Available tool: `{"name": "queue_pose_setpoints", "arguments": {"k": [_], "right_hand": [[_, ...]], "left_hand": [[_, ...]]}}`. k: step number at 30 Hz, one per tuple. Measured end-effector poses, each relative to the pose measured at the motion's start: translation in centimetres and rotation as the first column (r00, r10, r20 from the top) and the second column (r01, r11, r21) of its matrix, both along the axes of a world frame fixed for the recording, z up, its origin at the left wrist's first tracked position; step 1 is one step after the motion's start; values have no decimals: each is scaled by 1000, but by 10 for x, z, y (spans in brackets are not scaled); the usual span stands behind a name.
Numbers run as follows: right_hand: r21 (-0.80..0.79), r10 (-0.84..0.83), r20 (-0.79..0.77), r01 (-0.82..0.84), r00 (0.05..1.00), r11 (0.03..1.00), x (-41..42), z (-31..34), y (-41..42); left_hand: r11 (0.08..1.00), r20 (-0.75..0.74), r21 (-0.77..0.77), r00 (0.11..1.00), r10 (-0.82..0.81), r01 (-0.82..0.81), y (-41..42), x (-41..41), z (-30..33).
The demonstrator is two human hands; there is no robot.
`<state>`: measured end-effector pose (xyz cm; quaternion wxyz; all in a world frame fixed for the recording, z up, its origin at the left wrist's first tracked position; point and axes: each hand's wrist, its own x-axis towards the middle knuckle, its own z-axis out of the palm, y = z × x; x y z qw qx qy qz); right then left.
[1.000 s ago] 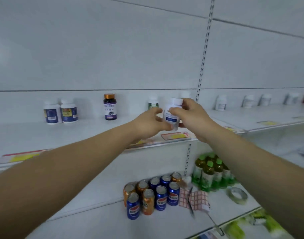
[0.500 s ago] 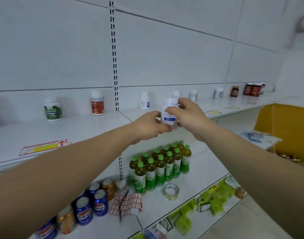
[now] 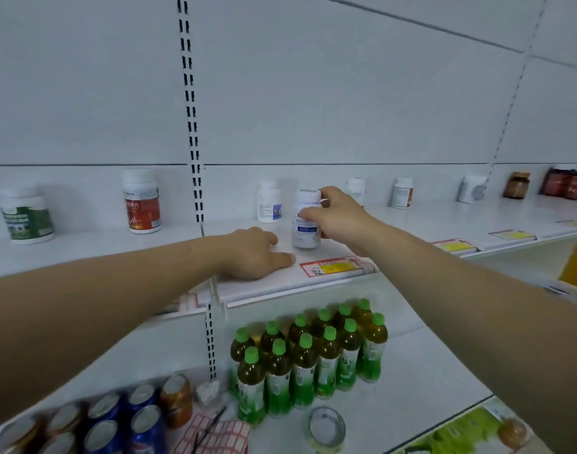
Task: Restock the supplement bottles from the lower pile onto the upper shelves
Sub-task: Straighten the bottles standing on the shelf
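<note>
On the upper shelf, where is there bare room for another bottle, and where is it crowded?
Bare shelf lies between the red-label bottle and the slotted post, also in front of the green-label bottle. Another patch runs right of the right hand, before the price tags. It is crowded around the held bottle and left hand.

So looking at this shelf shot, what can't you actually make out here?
- Label text on the white bottle in the right hand: head view, blurred and partly covered by fingers.
- Whether its base sits on the upper shelf: cannot tell.
- Bottle behind: mostly hidden by the right hand.
- Left hand fingertips: partly hidden.
- Dark jars far right: cut off by the edge.
- Price tags: too blurred.
</note>
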<state>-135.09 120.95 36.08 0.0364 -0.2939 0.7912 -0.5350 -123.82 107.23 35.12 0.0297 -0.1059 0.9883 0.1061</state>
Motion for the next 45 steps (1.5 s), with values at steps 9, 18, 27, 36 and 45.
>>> {"name": "queue_pose_setpoints", "arguments": {"k": [9, 18, 27, 36, 45], "right_hand": [[126, 181, -36, -175, 983, 977, -92, -4, -40], [208, 251, -134, -220, 959, 953, -134, -4, -62], [330, 239, -240, -152, 941, 931, -144, -10, -70], [361, 402, -535, -229, 743, 904, -27, 54, -95], [558, 787, -489, -559, 376, 613, 308, 37, -222]], "left_hand": [[967, 105, -130, 967, 232, -218, 5, -35, -14], [942, 109, -122, 939, 326, -313, 15, -32, -10], [935, 40, 81, 938, 343, -346, 13, -28, -3], [861, -184, 119, 841, 508, -494, -12, 77, 30], [610, -228, 21, 590, 774, -792, -59, 393, 1]]}}
